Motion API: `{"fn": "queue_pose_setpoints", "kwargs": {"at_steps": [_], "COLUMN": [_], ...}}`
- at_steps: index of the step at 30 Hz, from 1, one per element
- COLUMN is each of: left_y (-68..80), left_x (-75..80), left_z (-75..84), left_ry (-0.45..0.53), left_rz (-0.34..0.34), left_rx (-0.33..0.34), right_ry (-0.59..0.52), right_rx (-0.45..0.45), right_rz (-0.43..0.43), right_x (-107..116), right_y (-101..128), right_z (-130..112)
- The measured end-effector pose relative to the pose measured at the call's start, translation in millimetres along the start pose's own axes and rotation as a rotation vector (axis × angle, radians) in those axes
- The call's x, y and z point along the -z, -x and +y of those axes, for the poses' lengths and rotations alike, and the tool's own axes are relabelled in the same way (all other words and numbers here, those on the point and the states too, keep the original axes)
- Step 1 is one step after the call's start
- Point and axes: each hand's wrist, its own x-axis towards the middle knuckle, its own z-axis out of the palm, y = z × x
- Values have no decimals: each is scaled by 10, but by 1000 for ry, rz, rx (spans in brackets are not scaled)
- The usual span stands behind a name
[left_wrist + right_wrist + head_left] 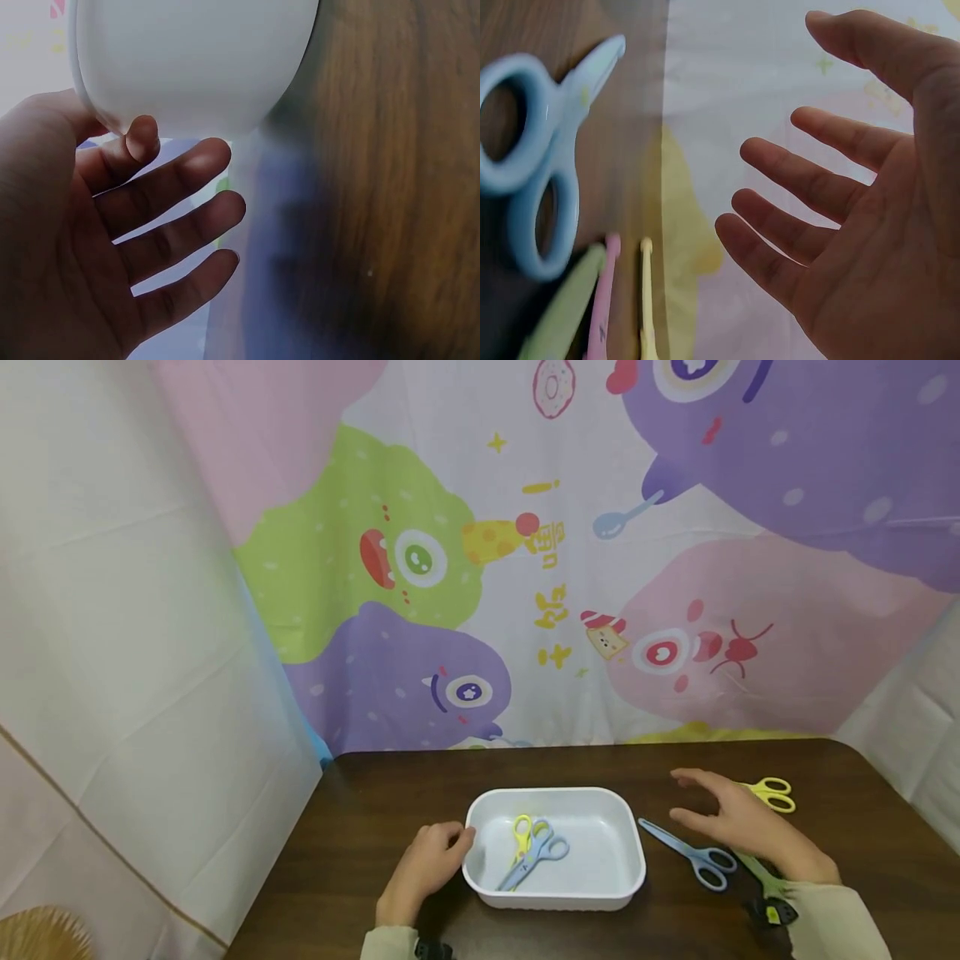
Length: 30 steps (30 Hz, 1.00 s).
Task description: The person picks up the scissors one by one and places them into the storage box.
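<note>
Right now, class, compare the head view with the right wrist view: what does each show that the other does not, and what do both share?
Only the head view shows the white tray holding yellow scissors and blue scissors, the left hand resting at the tray's edge, and the cartoon backdrop.

Only the right wrist view shows a pink tip and a yellow tip lying beside each other.

Both show the right hand open above the table, and the loose blue scissors beside it.
</note>
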Motion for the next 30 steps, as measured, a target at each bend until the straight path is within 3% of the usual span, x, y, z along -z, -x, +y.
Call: {"fn": "queue_pose_setpoints", "kwargs": {"at_steps": [30], "left_y": [5], "left_x": [1], "left_z": [-8], "left_ry": [28], "left_rz": [-13], "left_rx": [-8], "right_ry": [82], "right_rx": [-172], "right_rz": [10], "right_x": [386], "right_y": [455], "right_z": [807]}}
